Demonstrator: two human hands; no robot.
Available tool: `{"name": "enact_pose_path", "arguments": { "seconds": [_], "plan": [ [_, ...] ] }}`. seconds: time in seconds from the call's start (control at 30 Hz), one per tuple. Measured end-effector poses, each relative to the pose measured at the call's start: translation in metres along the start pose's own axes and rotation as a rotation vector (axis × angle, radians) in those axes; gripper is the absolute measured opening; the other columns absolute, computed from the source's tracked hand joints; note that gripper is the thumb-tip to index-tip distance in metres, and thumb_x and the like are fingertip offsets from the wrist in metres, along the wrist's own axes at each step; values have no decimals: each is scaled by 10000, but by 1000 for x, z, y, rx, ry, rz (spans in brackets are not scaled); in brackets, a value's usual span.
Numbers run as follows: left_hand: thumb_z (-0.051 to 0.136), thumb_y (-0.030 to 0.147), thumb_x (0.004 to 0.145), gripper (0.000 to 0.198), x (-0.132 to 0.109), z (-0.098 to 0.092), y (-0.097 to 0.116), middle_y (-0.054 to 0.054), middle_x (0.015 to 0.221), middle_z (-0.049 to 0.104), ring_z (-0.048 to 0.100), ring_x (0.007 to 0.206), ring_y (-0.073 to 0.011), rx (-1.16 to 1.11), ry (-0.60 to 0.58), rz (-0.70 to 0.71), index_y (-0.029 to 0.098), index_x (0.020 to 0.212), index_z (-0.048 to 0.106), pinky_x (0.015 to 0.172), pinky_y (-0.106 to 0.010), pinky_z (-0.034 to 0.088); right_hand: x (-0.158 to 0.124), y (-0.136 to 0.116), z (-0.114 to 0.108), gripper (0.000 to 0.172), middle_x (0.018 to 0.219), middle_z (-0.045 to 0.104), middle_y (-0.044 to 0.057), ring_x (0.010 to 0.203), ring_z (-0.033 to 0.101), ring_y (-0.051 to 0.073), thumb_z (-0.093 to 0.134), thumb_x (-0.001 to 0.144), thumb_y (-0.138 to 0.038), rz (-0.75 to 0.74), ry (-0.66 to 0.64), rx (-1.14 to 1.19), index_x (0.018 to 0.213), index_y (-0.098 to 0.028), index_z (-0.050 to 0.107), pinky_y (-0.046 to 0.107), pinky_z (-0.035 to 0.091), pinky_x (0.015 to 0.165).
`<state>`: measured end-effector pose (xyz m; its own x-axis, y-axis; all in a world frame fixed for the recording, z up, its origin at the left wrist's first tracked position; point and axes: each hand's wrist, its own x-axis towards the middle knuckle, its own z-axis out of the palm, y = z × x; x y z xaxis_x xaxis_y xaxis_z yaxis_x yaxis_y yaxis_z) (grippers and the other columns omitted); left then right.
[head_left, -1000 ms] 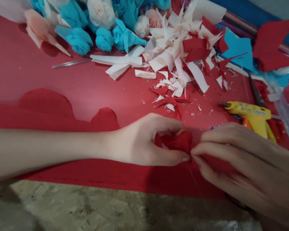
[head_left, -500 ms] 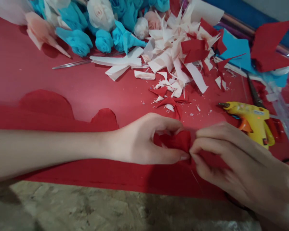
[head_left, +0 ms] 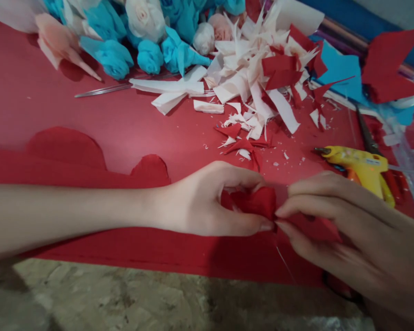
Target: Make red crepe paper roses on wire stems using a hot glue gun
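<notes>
A small, curled red crepe-paper piece (head_left: 257, 202), perhaps a flower in the making, sits in my left hand (head_left: 207, 202), held between the thumb below and the bent fingers above. My right hand (head_left: 348, 230) meets its right edge, with thumb and forefinger tips almost together on the paper. A thin pale strand (head_left: 284, 257), like thread or glue string, slants down just below the fingertips. The underside of the red piece and the inner fingers of my left hand are hidden.
Right of the hands lies a yellow glue gun (head_left: 362, 165), with dark-bladed scissors (head_left: 364, 128) behind it. Pale and red paper scraps (head_left: 234, 87) are heaped beyond. Blue, white and peach paper roses (head_left: 150, 56) line the back. Cut red paper (head_left: 65, 147) lies left on the red tabletop (head_left: 141, 124).
My right hand has shifted slightly right, and its thumb and fingers have straightened a little at the red paper's edge. My left hand keeps its hold. The pale strand shows more clearly.
</notes>
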<state>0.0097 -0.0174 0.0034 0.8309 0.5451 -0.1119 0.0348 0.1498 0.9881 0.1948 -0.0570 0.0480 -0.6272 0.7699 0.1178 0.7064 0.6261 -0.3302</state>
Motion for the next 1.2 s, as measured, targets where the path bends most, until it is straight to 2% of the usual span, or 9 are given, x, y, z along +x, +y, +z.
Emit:
{"name": "enact_pose_path", "arguments": {
  "seconds": [0.13,0.4,0.6,1.2],
  "plan": [
    [557,185,768,95,0,0,1,-36,759,603,577,709,-130,31,-4,-13,90,768,552,621,-224,463,3,1,2,107,768,546,-5,683,536,73,430,825,-96,-56,25,77,815,-169,508,189,443,607],
    [569,180,754,102,0,1,-1,-34,723,594,557,662,-116,76,7,3,79,768,565,588,-211,451,1,-3,2,99,790,545,-14,716,536,70,463,802,-78,14,-42,94,809,-168,503,193,428,642],
    [575,179,746,118,0,1,-2,-36,716,597,558,637,-112,102,24,-1,69,788,577,580,-210,466,-3,-2,7,101,782,522,-17,713,517,53,467,788,-64,47,-15,96,796,-158,503,164,414,659],
    [566,213,773,114,-1,-1,0,-32,785,618,586,745,-134,39,-18,-34,103,801,570,628,-218,448,-2,0,2,111,814,500,-2,759,502,62,462,780,-54,9,-2,50,818,-158,458,149,426,720]
  ]
}}
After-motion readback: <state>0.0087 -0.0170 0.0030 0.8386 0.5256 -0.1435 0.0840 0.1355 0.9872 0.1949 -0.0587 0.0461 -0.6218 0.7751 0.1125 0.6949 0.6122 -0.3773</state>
